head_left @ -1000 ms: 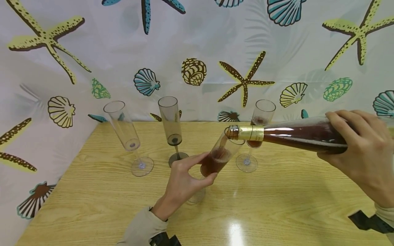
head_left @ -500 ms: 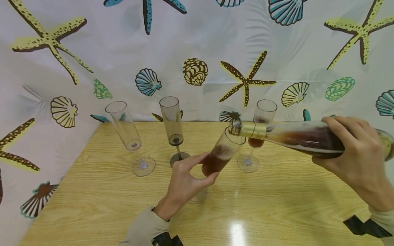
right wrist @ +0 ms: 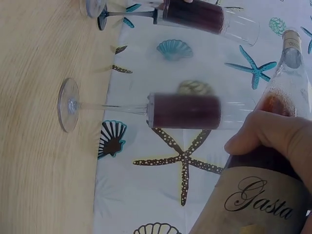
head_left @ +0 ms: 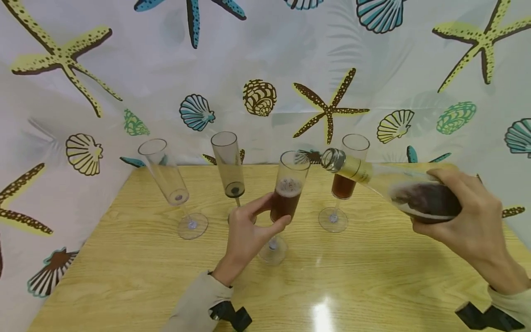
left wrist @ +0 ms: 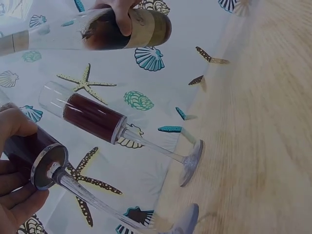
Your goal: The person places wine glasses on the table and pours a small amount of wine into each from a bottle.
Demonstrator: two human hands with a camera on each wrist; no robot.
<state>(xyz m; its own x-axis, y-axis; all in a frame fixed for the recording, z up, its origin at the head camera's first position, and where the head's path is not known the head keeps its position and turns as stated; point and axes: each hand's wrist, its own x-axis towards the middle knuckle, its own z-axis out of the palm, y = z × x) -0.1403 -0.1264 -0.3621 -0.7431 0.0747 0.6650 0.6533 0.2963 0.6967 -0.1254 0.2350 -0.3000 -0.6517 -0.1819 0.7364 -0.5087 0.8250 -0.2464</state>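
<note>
My left hand (head_left: 249, 235) holds a champagne flute (head_left: 287, 198) round its bowl, the thumb in front. Dark red, lightly foaming drink fills over half of it, and it leans slightly right. My right hand (head_left: 473, 216) grips a clear wine bottle (head_left: 383, 180) round its body. The bottle lies tilted, its gold-collared mouth just right of the flute's rim, with no stream from it. In the right wrist view its label (right wrist: 258, 200) reads "Gasta". Behind the bottle neck stands a second flute (head_left: 343, 186) with red drink, which shows whole in the left wrist view.
A clear empty flute (head_left: 168, 180) and a grey-tinted empty flute (head_left: 228, 161) stand at the back left of the wooden table (head_left: 137, 276). Behind the table hangs a white cloth (head_left: 232, 60) printed with starfish and shells.
The stream into the flute has stopped. The bottle's mouth has drawn off to the right and up, and the drink has run back inside it. My left hand has brought the flute nearer upright.
</note>
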